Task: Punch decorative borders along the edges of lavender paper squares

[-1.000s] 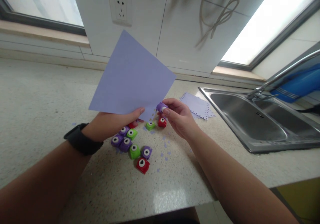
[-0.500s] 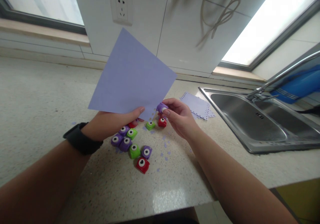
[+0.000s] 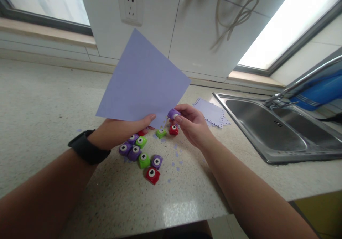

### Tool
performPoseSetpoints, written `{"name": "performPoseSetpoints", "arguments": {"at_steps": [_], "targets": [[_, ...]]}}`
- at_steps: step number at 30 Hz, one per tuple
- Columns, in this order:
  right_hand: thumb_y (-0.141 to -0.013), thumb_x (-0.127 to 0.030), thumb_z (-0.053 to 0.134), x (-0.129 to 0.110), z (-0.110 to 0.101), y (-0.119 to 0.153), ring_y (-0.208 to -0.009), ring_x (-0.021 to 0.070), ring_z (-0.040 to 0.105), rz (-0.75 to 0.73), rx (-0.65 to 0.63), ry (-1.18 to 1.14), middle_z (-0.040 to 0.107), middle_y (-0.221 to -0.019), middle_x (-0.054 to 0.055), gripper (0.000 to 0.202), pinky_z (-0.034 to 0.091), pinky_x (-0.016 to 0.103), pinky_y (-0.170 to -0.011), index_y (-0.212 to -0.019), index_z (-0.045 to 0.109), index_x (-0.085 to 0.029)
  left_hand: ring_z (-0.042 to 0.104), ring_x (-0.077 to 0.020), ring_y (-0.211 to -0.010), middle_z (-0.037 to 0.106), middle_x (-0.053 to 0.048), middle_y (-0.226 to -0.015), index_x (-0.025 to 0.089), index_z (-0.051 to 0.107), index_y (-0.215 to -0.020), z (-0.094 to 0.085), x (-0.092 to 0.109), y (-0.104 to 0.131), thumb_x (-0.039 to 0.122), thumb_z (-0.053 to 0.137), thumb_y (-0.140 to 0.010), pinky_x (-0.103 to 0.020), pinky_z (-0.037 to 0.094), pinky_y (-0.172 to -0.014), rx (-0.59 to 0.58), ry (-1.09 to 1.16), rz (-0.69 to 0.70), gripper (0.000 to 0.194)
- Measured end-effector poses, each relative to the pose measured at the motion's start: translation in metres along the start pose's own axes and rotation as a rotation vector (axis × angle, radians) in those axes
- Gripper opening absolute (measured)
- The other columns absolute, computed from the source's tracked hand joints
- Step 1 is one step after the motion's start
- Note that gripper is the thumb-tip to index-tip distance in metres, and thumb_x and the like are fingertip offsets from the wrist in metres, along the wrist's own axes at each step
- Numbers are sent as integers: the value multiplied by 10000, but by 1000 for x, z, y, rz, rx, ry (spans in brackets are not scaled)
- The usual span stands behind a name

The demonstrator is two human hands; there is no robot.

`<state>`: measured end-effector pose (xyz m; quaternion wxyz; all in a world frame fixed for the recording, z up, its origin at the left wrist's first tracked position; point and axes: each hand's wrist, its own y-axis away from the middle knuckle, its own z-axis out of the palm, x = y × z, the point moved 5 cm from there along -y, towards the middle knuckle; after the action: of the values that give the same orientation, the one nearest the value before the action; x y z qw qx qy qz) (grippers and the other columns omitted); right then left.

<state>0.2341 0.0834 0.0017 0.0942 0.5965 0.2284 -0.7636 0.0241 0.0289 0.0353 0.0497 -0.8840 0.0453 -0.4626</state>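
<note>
A lavender paper sheet (image 3: pixel 144 80) is raised over the counter, its lower edge pinched by my left hand (image 3: pixel 133 125), thumb on top. In my right hand (image 3: pixel 191 123) is a small purple punch (image 3: pixel 173 114), held between thumb and fingers at the sheet's lower right edge. Small cut-outs run along that edge near the bottom corner. Below lie several punches: a red one (image 3: pixel 153 175) with a heart, a green one (image 3: pixel 144 160), a purple one (image 3: pixel 156 161), and another red one (image 3: pixel 173 129) under my right hand.
Punched lavender sheets (image 3: pixel 210 111) lie on the speckled counter (image 3: pixel 120 203), left of a steel double sink (image 3: pixel 256 125). Tiny lavender scraps (image 3: pixel 176 154) are scattered beside the punches. Behind stands a tiled wall with a socket (image 3: pixel 130 8) and a hanging cable (image 3: pixel 237 18).
The sheet and both hands appear shifted very slightly to the right. Both grips look the same.
</note>
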Motion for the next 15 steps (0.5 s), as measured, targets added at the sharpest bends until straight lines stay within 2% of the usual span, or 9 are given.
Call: {"name": "performPoseSetpoints", "arguments": {"at_steps": [8,15], "targets": [[-744,-341,929,-1,0,0,-785,132,676,-2,6,-5,742,-909,-1,334,567,288,-752,-1008,747,-248,721,-228,-738,764,1,-689,286,687,-716,-2,4,0,503,674,-840,-362,554,-935,46,6,0,249],[-755,-327,924,0,0,0,-782,128,680,-7,-8,-8,737,-898,-5,323,569,279,-735,-1017,750,-255,706,-231,-723,729,5,-614,296,662,-627,-2,4,0,511,674,-838,-380,519,-1015,44,-14,2,302]]}}
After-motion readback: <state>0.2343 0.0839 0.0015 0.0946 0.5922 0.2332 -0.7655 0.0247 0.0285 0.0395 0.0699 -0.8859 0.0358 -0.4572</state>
